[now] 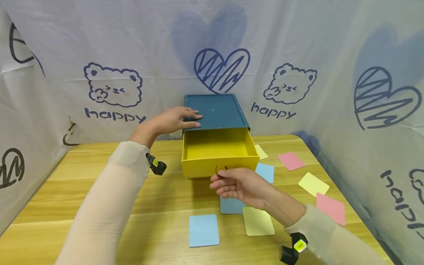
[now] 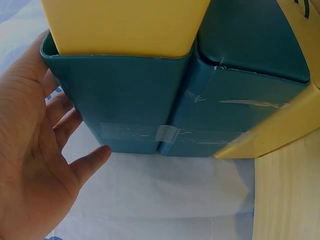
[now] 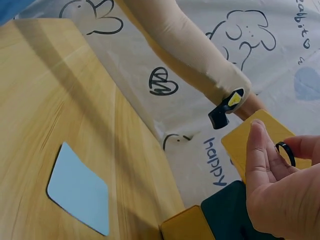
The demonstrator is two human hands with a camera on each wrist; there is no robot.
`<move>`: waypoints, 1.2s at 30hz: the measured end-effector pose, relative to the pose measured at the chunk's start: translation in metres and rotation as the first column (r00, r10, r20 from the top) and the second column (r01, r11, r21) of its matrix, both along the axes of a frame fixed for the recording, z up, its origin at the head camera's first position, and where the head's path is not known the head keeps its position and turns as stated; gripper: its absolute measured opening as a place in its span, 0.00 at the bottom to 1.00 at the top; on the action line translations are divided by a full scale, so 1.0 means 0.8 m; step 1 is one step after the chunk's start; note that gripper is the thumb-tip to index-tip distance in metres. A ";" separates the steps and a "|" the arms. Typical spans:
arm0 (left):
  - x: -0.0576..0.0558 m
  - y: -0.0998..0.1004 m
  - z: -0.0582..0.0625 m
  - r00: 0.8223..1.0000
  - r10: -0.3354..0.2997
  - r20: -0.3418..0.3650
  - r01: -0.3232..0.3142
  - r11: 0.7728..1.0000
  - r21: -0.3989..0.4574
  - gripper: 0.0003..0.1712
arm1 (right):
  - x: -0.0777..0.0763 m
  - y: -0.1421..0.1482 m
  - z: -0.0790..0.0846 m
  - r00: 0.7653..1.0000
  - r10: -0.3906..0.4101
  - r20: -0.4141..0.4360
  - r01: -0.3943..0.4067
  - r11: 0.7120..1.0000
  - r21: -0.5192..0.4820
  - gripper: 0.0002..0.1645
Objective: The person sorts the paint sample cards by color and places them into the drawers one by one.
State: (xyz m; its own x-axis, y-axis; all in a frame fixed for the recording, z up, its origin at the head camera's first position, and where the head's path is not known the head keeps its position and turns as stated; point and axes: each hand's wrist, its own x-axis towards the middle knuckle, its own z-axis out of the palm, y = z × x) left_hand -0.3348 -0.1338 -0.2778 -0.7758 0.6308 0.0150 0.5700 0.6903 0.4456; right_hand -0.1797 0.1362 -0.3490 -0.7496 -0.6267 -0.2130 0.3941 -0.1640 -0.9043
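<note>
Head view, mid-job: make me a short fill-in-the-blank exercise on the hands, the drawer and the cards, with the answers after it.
1. The right hand holds the ____ ring on the yellow drawer.
2. The left hand rests on the teal casing, at its top's ____ edge in the head view.
3. The number of pink cards on the table is ____.
4. The lowest card in the head view is light ____.

Missing words: black; left; two; blue.

Reaching farther fwd w/ L arm (image 1: 102, 206), resting L hand (image 1: 170, 120) w/ thumb spread fr. fingers. Angling R arm (image 1: 341, 235) in fr. R, pinching w/ thumb & index of R hand (image 1: 244, 185).
</note>
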 end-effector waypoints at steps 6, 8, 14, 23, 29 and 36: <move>0.001 -0.002 -0.001 1.000 0.002 -0.006 -0.002 1.000 0.001 0.31 | 0.001 0.005 -0.005 1.000 0.025 -0.010 -0.024 0.998 0.052 0.20; 0.001 -0.002 -0.001 1.000 0.002 -0.008 -0.002 1.000 -0.004 0.31 | 0.003 0.010 -0.006 0.999 0.032 -0.028 -0.030 0.997 0.065 0.19; 0.002 0.000 -0.002 1.000 0.004 -0.008 -0.004 1.000 -0.008 0.32 | 0.010 0.034 -0.012 0.988 0.028 -0.155 -0.002 0.987 0.161 0.22; 0.004 0.000 -0.001 1.000 -0.002 -0.009 0.002 1.000 0.001 0.32 | 0.014 0.096 -0.033 0.878 0.211 -0.429 0.003 0.895 0.446 0.23; 0.003 0.000 -0.001 1.000 -0.001 -0.010 0.001 1.000 -0.003 0.32 | 0.011 0.134 -0.064 0.741 0.317 -0.592 0.093 0.824 0.559 0.21; 0.003 -0.001 -0.002 1.000 0.000 -0.017 0.000 1.000 0.002 0.31 | 0.010 0.169 -0.112 0.453 0.487 -0.747 0.257 0.731 0.633 0.34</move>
State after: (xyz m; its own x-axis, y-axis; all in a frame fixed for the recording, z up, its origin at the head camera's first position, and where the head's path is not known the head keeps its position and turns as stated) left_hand -0.3322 -0.1348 -0.2796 -0.7753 0.6310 0.0289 0.5774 0.6895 0.4372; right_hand -0.1717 0.2711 -0.4382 -0.6821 -0.7214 0.1195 -0.6359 0.5045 -0.5840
